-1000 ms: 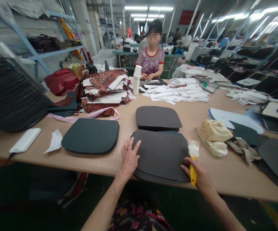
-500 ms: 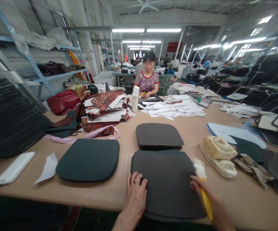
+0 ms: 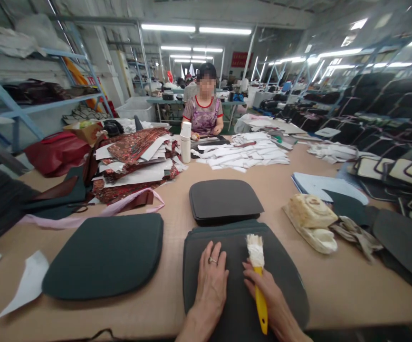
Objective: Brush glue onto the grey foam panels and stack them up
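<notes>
Right hand (image 3: 270,292): moving in from the right edge of the near stack (image 3: 287,273) to over its top, fingers closing around the brush (image 3: 259,278).
Table (image 3: 173,270): bearing three stacks.
Near stack: lying under both hands.
Green stack (image 3: 106,256): resting to its left.
Far stack (image 3: 225,199): sitting just beyond.
Left hand (image 3: 211,285): lying flat on the near stack, fingers slightly parting.
Brush: pointing bristles away.

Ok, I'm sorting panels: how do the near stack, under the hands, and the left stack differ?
The near stack has a dark grey top; the left stack is dark green. The near stack's back edge is staggered; the left stack's edges look even. The left hand lies on the near stack; the left stack is untouched. Both lie flat.
</notes>
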Demonstrator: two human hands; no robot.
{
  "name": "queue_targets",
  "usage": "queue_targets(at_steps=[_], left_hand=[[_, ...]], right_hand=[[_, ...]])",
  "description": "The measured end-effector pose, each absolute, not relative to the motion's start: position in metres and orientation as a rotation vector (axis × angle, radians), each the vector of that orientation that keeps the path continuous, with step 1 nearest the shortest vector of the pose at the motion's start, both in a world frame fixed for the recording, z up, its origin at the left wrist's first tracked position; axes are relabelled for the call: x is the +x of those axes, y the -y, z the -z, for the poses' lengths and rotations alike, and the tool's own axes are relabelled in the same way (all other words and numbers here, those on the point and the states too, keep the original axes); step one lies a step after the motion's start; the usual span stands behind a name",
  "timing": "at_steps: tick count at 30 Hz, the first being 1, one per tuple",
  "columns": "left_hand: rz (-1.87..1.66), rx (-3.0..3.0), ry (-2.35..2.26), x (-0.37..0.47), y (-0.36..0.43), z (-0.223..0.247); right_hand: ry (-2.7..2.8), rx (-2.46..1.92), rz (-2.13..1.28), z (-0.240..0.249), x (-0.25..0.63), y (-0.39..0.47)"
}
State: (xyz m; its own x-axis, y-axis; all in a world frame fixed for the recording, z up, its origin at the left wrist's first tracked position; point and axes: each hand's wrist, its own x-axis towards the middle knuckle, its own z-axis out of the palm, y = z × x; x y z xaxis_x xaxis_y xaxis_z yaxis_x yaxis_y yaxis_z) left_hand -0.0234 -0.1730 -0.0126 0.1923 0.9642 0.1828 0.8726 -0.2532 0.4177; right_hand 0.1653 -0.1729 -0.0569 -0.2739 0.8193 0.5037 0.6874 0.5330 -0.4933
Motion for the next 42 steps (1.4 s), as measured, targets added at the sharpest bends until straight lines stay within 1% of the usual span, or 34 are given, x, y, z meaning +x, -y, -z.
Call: queue_targets(at_steps=[6,9,11,14,17,19,23,28,32,35,39,42], left_hand=[[-0.508,2.48,-1.753,-0.014,0.163,0.037],[-0.503,2.568,-1.789,-0.015,0.162,0.044],[-0.508,2.604,-1.804,-0.016,0.16,0.045],[-0.513,2.613,-1.798,-0.016,0.157,0.044],[-0.594,2.526,-1.807,-0.006,0.147,0.038],[-0.67,2.432,-1.804,0.01,0.134,0.033],[-0.667,2.309,-1.715,0.056,0.097,0.02],[-0.432,2.186,-1.808,0.087,0.067,0.009],[-0.3,2.115,-1.848,0.09,0.063,0.001],[-0.248,2.077,-1.854,0.094,0.065,-0.004],[-0.284,2.102,-1.786,0.099,0.072,-0.009],[-0.337,2.095,-1.776,0.083,0.083,-0.007]], right_hand=[[1.971,-1.212,-0.381,0.031,0.149,0.158],[2.034,-1.21,-0.446,0.031,0.155,0.145],[2.042,-1.248,-0.414,0.038,0.176,0.138],[1.916,-1.386,-0.264,0.05,0.223,0.129],[1.736,-1.518,-0.18,0.055,0.262,0.127],[1.696,-1.511,-0.187,0.054,0.273,0.131],[1.779,-1.365,-0.232,0.055,0.269,0.14],[1.873,-1.308,-0.137,0.07,0.271,0.141],[1.891,-1.322,-0.058,0.069,0.275,0.135],[1.871,-1.308,-0.142,0.058,0.266,0.13],[1.918,-1.185,-0.326,0.053,0.245,0.123],[1.954,-1.169,-0.264,0.066,0.236,0.12]])
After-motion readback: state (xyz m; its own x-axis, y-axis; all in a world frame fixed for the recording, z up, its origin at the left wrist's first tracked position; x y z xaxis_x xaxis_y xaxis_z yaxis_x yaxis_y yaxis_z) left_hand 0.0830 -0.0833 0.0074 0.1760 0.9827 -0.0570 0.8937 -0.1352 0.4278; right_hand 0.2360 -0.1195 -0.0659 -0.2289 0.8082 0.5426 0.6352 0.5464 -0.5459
